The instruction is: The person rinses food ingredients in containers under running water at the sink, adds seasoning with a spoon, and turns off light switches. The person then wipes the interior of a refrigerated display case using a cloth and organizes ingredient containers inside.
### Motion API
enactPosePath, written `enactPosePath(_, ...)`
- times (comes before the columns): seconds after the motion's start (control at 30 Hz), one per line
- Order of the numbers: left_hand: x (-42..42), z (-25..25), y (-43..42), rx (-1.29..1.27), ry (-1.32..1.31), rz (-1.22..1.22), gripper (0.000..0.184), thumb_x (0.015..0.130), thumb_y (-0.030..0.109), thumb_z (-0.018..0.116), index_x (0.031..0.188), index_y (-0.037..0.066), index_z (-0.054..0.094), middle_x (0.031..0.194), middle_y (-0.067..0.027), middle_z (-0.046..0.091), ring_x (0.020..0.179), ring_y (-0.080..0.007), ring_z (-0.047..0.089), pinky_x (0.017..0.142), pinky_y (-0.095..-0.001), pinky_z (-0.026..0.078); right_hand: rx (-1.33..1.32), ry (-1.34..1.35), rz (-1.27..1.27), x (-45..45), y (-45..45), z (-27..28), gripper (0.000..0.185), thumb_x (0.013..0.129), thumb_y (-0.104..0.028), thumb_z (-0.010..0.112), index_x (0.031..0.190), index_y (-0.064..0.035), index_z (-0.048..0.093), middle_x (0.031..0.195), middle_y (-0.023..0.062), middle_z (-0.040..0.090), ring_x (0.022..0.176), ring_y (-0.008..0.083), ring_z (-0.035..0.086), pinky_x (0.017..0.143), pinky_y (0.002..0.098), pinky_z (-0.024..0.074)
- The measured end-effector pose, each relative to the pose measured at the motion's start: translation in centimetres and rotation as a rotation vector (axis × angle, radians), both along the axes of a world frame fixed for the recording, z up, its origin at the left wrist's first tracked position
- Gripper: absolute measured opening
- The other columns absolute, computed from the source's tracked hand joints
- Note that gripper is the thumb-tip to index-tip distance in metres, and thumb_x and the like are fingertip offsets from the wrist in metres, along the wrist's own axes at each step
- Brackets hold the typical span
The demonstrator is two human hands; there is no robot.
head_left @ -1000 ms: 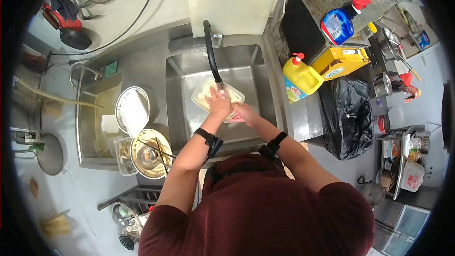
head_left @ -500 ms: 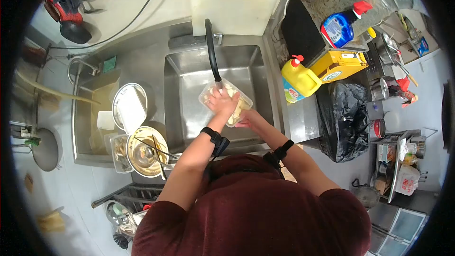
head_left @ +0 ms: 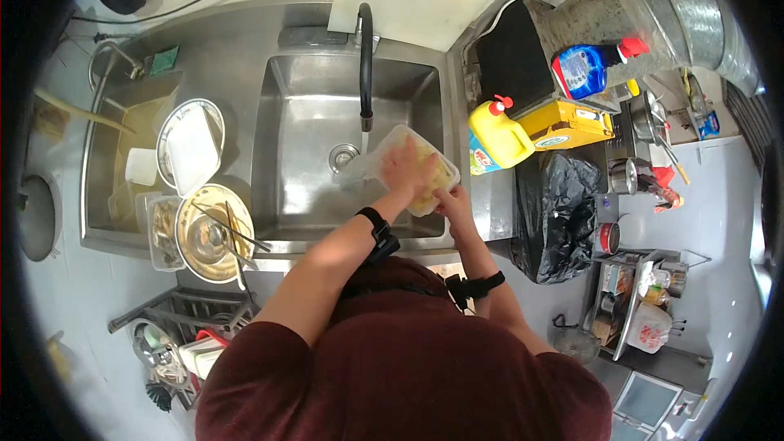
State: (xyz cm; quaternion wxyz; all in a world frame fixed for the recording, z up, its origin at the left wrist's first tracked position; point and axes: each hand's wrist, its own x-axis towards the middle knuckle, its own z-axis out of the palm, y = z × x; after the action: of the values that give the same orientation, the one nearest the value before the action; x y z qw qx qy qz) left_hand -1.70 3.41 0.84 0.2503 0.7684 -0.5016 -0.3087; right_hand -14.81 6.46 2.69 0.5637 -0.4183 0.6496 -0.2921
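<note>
A clear plastic container (head_left: 452,170) with pale, sliced-looking food pieces (head_left: 426,198) is held over the right part of the sink (head_left: 304,204), tilted to the left. Water (head_left: 358,168) spills from its left side toward the drain. My left hand (head_left: 404,167), smeared a little by motion, lies flat with fingers spread across the pieces. At the container's lower right corner, my right hand (head_left: 454,206) grips the rim. The black faucet (head_left: 365,73) runs a thin stream just left of the container.
Left of the sink are a bowl with chopsticks (head_left: 211,233), a white tray (head_left: 194,159) on a plate, and a second basin (head_left: 98,220). A yellow jug (head_left: 500,139), a blue spray bottle (head_left: 584,71) and a black bag (head_left: 563,216) stand at the right.
The container has moved out from under the faucet, to the right, and tipped left, so water now pours from it. Both hands moved with it. The camera view has shifted.
</note>
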Motion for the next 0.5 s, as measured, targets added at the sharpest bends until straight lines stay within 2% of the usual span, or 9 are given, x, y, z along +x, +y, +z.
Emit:
enactPosePath(0.07, -0.6, 0.0, -0.3, -0.036, 0.037, 0.007, 0.076, 0.076, 0.057, 0.044, 0.135, 0.014, 0.022, 0.125, -0.0211, 0.036, 0.118, -0.0374, 0.029, 0.098, -0.0444, 0.022, -0.075, 0.020, -0.061, 0.8, 0.7, 2.5, 0.035, 0.069, -0.016, 0.063, 0.095, 0.0022, 0.048, 0.079, 0.0076, 0.057, 0.065, 0.0122, 0.056, 0.055, 0.0229, 0.0445)
enactPosePath(0.17, -1.6, -0.7, -0.6, -0.114, 0.115, 0.067, 0.074, 0.077, 0.056, 0.043, 0.135, 0.015, 0.022, 0.126, -0.0204, 0.034, 0.118, -0.0376, 0.029, 0.098, -0.0442, 0.022, -0.267, 0.244, 0.006, -0.3, 0.2, 1.4, 0.037, 0.069, -0.015, 0.066, 0.094, 0.0032, 0.047, 0.080, 0.0090, 0.058, 0.067, 0.0132, 0.056, 0.055, 0.0243, 0.0449)
enactPosePath(0.23, -2.2, -0.5, -0.7, -0.126, 0.177, 0.122, 0.073, 0.077, 0.056, 0.043, 0.135, 0.015, 0.022, 0.129, -0.0202, 0.031, 0.119, -0.0379, 0.028, 0.098, -0.0446, 0.021, -0.366, 0.320, -0.007, -0.2, -0.2, 2.0, 0.039, 0.065, -0.021, 0.069, 0.089, 0.0019, 0.048, 0.072, 0.0083, 0.056, 0.066, 0.0165, 0.057, 0.060, 0.0277, 0.0454)
enactPosePath(0.27, -2.4, -0.5, -0.9, -0.124, 0.186, 0.114, 0.074, 0.078, 0.055, 0.041, 0.135, 0.012, 0.020, 0.129, -0.0204, 0.030, 0.119, -0.0376, 0.026, 0.098, -0.0446, 0.020, -0.417, 0.357, -0.012, -0.1, -0.4, 2.4, 0.041, 0.063, -0.023, 0.071, 0.087, 0.0012, 0.049, 0.068, 0.0079, 0.056, 0.066, 0.0182, 0.057, 0.062, 0.0294, 0.0456)
enactPosePath(0.33, -2.6, -0.3, -1.2, -0.121, 0.204, 0.100, 0.075, 0.081, 0.054, 0.037, 0.135, 0.007, 0.018, 0.130, -0.0209, 0.028, 0.121, -0.0370, 0.022, 0.099, -0.0444, 0.018, -0.452, 0.533, 0.048, 0.6, -0.5, 4.6, 0.040, 0.061, -0.024, 0.072, 0.085, -0.0014, 0.048, 0.067, 0.0076, 0.056, 0.064, 0.0184, 0.057, 0.059, 0.0301, 0.0446)
enactPosePath(0.43, -2.3, 2.1, -1.3, -0.049, 0.368, 0.217, 0.069, 0.080, 0.052, 0.041, 0.135, 0.016, 0.020, 0.133, -0.0207, 0.023, 0.120, -0.0395, 0.025, 0.098, -0.0479, 0.019, -0.515, 0.666, 0.081, 2.6, -0.1, 8.4, 0.040, 0.059, -0.026, 0.073, 0.082, -0.0044, 0.047, 0.065, 0.0065, 0.056, 0.060, 0.0196, 0.057, 0.055, 0.0319, 0.0434)
enactPosePath(0.5, -2.9, 1.3, -2.0, -0.093, 0.382, 0.235, 0.067, 0.081, 0.051, 0.040, 0.135, 0.017, 0.020, 0.133, -0.0205, 0.023, 0.120, -0.0394, 0.025, 0.098, -0.0479, 0.019, -0.575, 0.725, 0.088, 3.5, 0.0, 9.8, 0.042, 0.057, -0.028, 0.073, 0.081, -0.0053, 0.047, 0.063, 0.0063, 0.056, 0.057, 0.0215, 0.057, 0.054, 0.0333, 0.0433)
